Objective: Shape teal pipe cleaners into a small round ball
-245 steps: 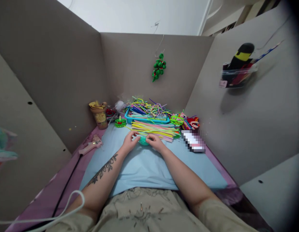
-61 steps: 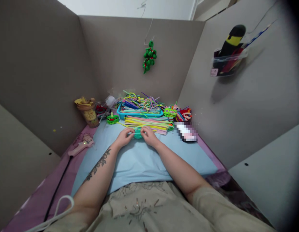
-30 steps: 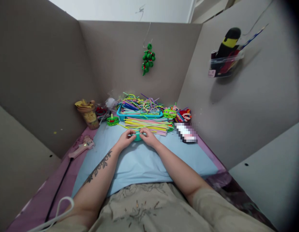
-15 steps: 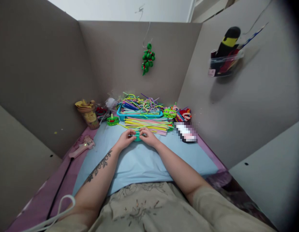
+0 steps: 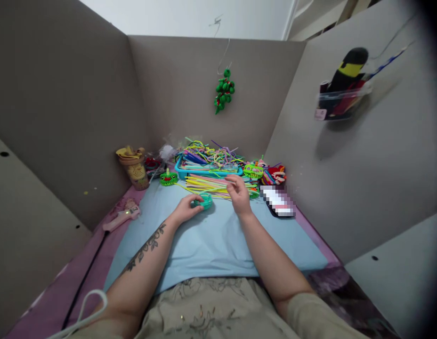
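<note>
Grey partition walls (image 5: 70, 108) close in on three sides of a surface (image 5: 211, 240) covered by a pale blue sheet with a pink border. At its far end sits a blue tray (image 5: 207, 173) heaped with tangled pipe cleaners in many colours, and just in front of it lies a loose row of straight pipe cleaners (image 5: 213, 184), yellow, pink and green. A pink glue gun (image 5: 121, 217) lies at the left border, its black cord trailing toward the person. The tattooed left forearm stretches forward and the left hand (image 5: 186, 209) rests on the sheet, fingers curled around a small teal coil (image 5: 204, 201) of wound pipe cleaner, round and flat like a disc, lying just in front of the straight row. The right hand (image 5: 238, 194) is raised just above the near edge of that row, to the right of the coil and apart from it, fingers loosely bent and spread, gripping nothing that can be made out.
</note>
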Available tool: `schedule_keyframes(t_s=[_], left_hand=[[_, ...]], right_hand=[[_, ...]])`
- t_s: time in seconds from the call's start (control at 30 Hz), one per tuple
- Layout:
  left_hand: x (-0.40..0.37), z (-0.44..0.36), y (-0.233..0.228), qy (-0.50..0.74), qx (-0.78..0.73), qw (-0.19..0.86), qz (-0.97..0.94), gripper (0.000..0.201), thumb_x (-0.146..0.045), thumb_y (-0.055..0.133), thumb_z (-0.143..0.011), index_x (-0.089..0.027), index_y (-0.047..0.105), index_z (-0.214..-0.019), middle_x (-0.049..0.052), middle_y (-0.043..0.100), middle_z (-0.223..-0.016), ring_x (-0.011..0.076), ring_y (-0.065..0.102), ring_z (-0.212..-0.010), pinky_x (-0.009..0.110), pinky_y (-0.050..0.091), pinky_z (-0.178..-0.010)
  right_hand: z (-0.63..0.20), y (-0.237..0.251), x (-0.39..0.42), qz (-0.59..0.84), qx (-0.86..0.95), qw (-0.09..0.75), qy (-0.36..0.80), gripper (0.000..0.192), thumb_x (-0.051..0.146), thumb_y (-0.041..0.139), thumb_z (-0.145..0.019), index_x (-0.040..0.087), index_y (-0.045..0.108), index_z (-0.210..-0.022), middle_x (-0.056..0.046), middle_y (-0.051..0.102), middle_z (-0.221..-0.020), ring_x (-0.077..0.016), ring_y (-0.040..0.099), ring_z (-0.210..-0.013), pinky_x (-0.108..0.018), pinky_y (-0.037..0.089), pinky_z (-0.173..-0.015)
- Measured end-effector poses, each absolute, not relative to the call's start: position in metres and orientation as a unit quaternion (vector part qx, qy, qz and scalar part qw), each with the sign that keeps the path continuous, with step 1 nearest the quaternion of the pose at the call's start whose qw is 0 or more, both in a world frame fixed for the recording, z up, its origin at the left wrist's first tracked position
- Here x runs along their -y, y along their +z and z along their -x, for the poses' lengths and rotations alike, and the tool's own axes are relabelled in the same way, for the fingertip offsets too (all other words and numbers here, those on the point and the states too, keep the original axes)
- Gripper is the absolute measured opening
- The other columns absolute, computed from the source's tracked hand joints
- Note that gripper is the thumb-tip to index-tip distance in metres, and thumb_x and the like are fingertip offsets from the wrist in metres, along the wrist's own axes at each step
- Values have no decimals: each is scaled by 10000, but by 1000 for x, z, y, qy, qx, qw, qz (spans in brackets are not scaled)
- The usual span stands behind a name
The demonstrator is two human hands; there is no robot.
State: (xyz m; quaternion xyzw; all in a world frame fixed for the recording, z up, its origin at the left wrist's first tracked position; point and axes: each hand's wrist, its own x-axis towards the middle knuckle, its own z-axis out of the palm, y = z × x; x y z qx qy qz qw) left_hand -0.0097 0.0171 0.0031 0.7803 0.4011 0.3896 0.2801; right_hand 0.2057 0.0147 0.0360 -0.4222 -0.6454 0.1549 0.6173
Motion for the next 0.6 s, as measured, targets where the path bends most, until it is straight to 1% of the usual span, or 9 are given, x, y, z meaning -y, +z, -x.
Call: schedule_keyframes(t_s=[0.07, 0.13, 0.2, 0.3, 0.4, 0.47, 0.6], left_hand=[[-16, 10, 4, 381, -404, 261, -789, 175, -286, 620, -709, -174, 632, -843, 47, 657, -882, 188, 586, -845, 312, 456, -789], [-16, 11, 5, 378, -405, 248, -795, 137, -264, 597, -718, -174, 628, -817, 42, 653, -847, 179, 584, -818, 303, 458, -774], [-16, 14, 4, 394, -406, 233, -791, 114, -246, 581, -726, -170, 622, -800, 41, 644, -821, 170, 582, -799, 293, 459, -756], [-18, 18, 4, 431, -416, 197, -776, 99, -234, 569, -735, -169, 617, -792, 43, 635, -802, 168, 578, -795, 299, 456, -768], [-19, 22, 2, 437, -422, 164, -777, 88, -228, 565, -736, -177, 614, -789, 41, 635, -794, 174, 571, -806, 312, 448, -784], [-19, 22, -1, 425, -418, 156, -788, 84, -222, 561, -739, -184, 613, -793, 37, 636, -793, 174, 566, -806, 314, 443, -783], [-19, 23, -4, 415, -419, 165, -790, 96, -202, 554, -730, -186, 611, -805, 38, 633, -810, 177, 565, -819, 318, 444, -791]], right_hand=[[-216, 29, -29, 478, 658, 569, 118, 219, 293, 463, -837, 193, 638, -921, -87, 555, -1019, -212, 500, -1022, -351, 409, -895], [-223, 14, -46, 561, 671, 479, 79, 199, 227, 494, -791, 192, 675, -868, -89, 568, -960, -233, 486, -990, -383, 370, -920], [-226, -1, -60, 616, 678, 399, 41, 249, 168, 502, -762, 201, 680, -933, -96, 567, -1005, -250, 445, -1026, -385, 346, -920], [-225, -15, -70, 652, 682, 330, 0, 283, 165, 521, -758, 226, 662, -995, -92, 575, -1024, -258, 416, -1027, -377, 321, -890], [-223, -17, -68, 664, 686, 294, -32, 236, 180, 517, -773, 227, 661, -954, -90, 585, -980, -250, 417, -990, -383, 293, -880], [-224, -14, -65, 666, 687, 285, -48, 216, 191, 511, -781, 225, 667, -928, -87, 591, -966, -249, 416, -982, -394, 276, -881], [-229, -9, -61, 681, 661, 310, -55, 244, 198, 503, -781, 233, 684, -941, -81, 605, -980, -253, 416, -992, -395, 276, -868]])
